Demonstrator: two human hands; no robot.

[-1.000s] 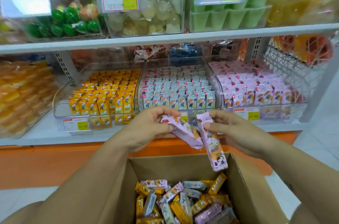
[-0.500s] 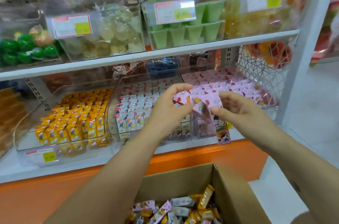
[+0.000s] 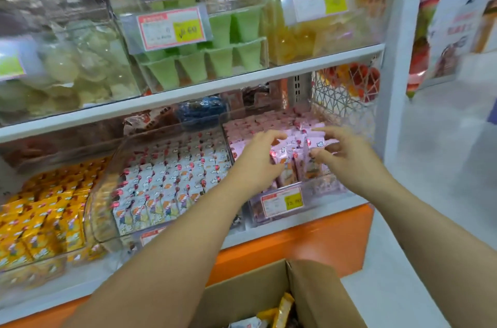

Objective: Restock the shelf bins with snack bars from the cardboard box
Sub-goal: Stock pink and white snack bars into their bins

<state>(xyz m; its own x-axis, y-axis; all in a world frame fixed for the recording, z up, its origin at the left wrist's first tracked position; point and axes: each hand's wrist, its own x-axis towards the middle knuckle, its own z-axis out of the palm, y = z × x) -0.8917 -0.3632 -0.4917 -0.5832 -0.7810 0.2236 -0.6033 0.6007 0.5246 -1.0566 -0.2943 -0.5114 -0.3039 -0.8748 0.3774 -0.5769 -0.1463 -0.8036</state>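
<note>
Hands meet over the clear bin (image 3: 320, 194). The left hand (image 3: 258, 163) curls thumb and fingers round upright pink snack bars (image 3: 294, 155), and the right hand (image 3: 347, 155) pinches the same bunch from the other side. Left of the left hand are white-wrapped bars (image 3: 172, 177), with yellow bars (image 3: 40, 220) beyond. Below the forearms the cardboard box (image 3: 317, 298) stands open, loose bars (image 3: 283, 307) inside.

Clear glossy plastic bins (image 3: 317, 190) hold shiny foil-like wrappers (image 3: 172, 182) (matt cardboard box (image 3: 317, 298) below).

Green jelly cups (image 3: 220, 59), pale round sweets (image 3: 67, 69), wire basket (image 3: 338, 102), poster (image 3: 451, 32)
</note>
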